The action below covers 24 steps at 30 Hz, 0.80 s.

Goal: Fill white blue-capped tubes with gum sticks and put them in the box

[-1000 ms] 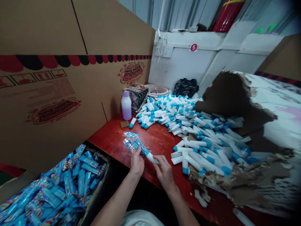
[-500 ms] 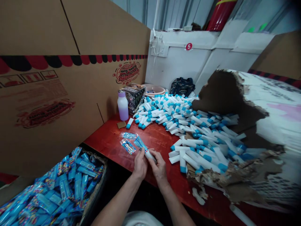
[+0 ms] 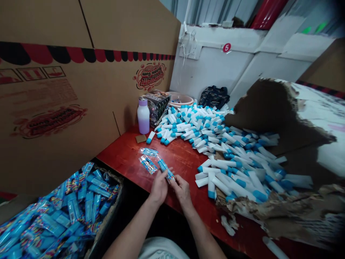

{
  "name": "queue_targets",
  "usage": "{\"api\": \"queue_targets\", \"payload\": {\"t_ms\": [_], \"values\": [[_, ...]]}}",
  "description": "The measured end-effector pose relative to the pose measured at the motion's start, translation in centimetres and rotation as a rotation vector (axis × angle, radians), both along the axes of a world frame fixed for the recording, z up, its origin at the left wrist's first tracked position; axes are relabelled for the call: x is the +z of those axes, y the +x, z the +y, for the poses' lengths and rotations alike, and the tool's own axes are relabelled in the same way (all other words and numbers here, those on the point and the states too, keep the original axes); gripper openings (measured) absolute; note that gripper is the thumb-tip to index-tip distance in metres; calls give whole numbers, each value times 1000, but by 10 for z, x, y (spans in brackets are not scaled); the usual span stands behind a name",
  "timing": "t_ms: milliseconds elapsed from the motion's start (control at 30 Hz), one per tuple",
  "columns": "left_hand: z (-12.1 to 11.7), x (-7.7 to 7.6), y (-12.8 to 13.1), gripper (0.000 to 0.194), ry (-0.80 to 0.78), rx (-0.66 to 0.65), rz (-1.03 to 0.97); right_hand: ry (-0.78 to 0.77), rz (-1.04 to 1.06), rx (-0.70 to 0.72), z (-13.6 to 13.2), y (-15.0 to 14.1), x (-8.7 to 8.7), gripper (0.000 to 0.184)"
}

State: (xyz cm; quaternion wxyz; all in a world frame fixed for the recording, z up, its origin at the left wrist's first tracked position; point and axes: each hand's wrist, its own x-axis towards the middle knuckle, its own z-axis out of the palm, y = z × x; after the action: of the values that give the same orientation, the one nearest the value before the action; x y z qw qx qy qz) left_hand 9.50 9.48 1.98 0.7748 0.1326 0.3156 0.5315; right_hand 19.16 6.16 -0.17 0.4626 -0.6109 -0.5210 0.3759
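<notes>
- A blue-wrapped tube (image 3: 165, 168) is pinched narrowly between the left hand (image 3: 159, 187) and the right hand (image 3: 182, 191), just above the near edge of a red wooden table (image 3: 183, 158).
- Two flat blue packets (image 3: 148, 164) (image 3: 149, 152) are laid on the table, just beside the hands.
- A heap of wrapped tubes (image 3: 71, 212) is held in a cardboard bin (image 3: 107, 216) below the table, to the left of the hands.
- A pile of white tubes with blue caps (image 3: 229, 151) is spread across the table to the right (some rest on torn cardboard (image 3: 269, 210)).
- A single capped tube (image 3: 151, 137) and a small brown card (image 3: 140, 139) are placed at the pile's left end.
- A white bottle with a purple cap (image 3: 143, 116) is stood upright against a printed cardboard sheet (image 3: 81, 90).
- A pink basin (image 3: 180, 100) and a black bag (image 3: 214, 97) are seen farther back, before a white wall marked with a red "5" sticker (image 3: 226, 47).
</notes>
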Motion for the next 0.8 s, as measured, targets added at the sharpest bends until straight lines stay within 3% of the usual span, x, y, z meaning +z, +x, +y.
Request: {"api": "queue_targets", "payload": {"t_ms": [133,267,467,567,700,800], "values": [[20,7,-22,14,-98,25,-152,-87,191,206,2,3,-2,26],[20,5,-29,8,-172,54,-194,-112,215,191,9,-2,-8,26],[15,6,-35,5,-160,63,-215,-77,6,206,21,-15,-8,28],[15,4,-47,4,-123,96,-187,-55,-98,290,24,-23,-2,27],[9,-2,-79,20,-81,172,-46,-43,-175,436,31,-37,3,31],[3,-7,-119,41,-60,300,89,48,-421,355,43,-47,4,25]]}}
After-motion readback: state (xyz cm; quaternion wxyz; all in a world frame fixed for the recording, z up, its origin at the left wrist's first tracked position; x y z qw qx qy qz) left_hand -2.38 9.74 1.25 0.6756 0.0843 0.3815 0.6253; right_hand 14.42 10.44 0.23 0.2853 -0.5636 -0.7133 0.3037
